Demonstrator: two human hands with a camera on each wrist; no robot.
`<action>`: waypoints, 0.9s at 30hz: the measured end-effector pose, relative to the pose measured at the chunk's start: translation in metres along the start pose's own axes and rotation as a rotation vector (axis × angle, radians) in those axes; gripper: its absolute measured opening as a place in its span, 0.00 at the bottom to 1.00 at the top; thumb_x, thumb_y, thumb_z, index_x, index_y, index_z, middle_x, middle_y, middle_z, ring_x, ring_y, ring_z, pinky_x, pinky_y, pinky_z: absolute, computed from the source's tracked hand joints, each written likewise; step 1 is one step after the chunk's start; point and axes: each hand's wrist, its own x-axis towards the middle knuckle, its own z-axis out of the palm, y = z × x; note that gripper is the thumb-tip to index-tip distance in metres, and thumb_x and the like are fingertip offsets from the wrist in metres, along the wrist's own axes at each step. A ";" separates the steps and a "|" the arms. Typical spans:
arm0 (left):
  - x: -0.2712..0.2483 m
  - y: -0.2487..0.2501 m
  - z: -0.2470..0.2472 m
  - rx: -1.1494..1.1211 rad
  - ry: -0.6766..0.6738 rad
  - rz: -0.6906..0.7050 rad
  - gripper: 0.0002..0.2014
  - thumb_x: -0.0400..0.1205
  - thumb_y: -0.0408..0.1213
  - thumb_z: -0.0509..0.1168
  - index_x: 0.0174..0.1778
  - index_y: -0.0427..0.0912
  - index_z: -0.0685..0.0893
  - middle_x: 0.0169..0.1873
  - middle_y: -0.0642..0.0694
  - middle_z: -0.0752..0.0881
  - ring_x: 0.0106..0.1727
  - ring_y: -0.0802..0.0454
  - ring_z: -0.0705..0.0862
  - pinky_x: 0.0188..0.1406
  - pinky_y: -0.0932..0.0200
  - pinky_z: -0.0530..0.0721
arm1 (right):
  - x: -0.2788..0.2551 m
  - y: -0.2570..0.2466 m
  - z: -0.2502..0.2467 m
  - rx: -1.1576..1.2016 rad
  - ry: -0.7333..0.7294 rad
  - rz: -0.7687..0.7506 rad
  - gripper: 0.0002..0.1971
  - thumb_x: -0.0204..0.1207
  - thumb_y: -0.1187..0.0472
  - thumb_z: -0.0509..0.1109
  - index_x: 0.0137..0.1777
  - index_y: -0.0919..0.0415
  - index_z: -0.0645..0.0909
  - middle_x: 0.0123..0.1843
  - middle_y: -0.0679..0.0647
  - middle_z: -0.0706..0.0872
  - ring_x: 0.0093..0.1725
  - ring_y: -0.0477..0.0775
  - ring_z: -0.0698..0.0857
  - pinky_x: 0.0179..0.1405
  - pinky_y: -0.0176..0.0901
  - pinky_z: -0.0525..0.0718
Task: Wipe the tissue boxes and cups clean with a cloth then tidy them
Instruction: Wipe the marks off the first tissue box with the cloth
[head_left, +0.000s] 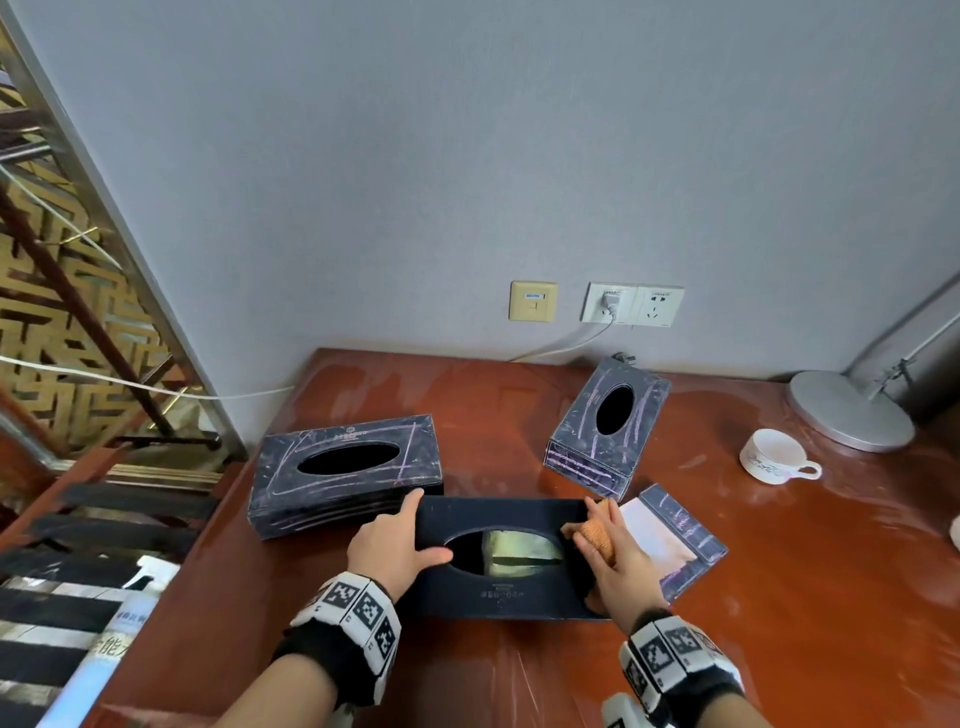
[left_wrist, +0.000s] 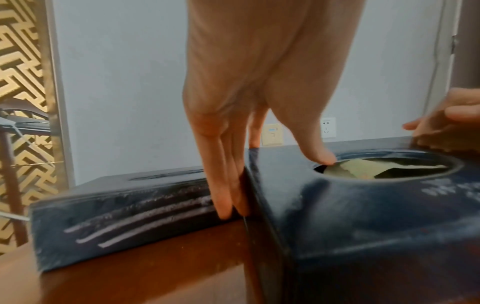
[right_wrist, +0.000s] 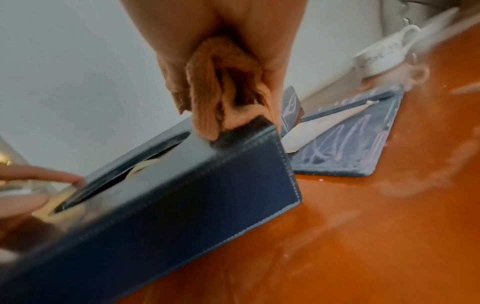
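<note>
From the head view, a dark blue leather tissue box with an oval hole (head_left: 519, 558) lies on the shiny red-brown wooden table (head_left: 779, 597), right in front of the person. Its long side runs left to right. The left hand (head_left: 395, 545) grips the box's left end, thumb on top by the hole. The right hand (head_left: 615, 564) squeezes a crumpled orange knitted cloth (head_left: 597, 535) and presses it on the box's right end. Three more dark boxes with chalky scribbles sit behind and to the right. A white cup with a handle (head_left: 776, 456) stands well apart, on the right.

In the left wrist view, the fingers (left_wrist: 223, 185) reach down the box's end wall and the thumb touches the rim of the hole. So this hand is clamped on the box.

In the right wrist view, the cloth is bunched in the curled hand and touches the top near the right corner. The unwiped top lies to the left of the cloth, so the next wipe likely goes left, along the long side, toward the holding hand.
</note>
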 end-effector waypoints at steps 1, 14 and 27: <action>-0.002 0.000 0.005 -0.008 -0.047 0.002 0.45 0.74 0.62 0.67 0.82 0.55 0.52 0.65 0.42 0.81 0.66 0.41 0.80 0.59 0.52 0.80 | -0.001 0.004 0.002 -0.068 -0.045 0.000 0.26 0.81 0.53 0.62 0.78 0.46 0.62 0.84 0.48 0.50 0.80 0.56 0.63 0.75 0.45 0.64; -0.030 -0.009 0.018 -0.099 -0.185 0.022 0.47 0.67 0.60 0.74 0.77 0.56 0.56 0.61 0.43 0.71 0.61 0.40 0.80 0.59 0.51 0.81 | -0.042 0.023 0.019 -0.375 -0.187 -0.027 0.34 0.78 0.43 0.63 0.80 0.41 0.52 0.82 0.47 0.31 0.83 0.57 0.42 0.81 0.48 0.49; -0.047 -0.013 0.018 -0.027 -0.236 0.005 0.47 0.67 0.61 0.74 0.75 0.53 0.56 0.61 0.42 0.71 0.57 0.42 0.82 0.58 0.50 0.83 | -0.063 0.022 0.021 -0.421 -0.209 -0.026 0.33 0.79 0.42 0.61 0.81 0.42 0.51 0.82 0.47 0.31 0.83 0.56 0.42 0.82 0.47 0.48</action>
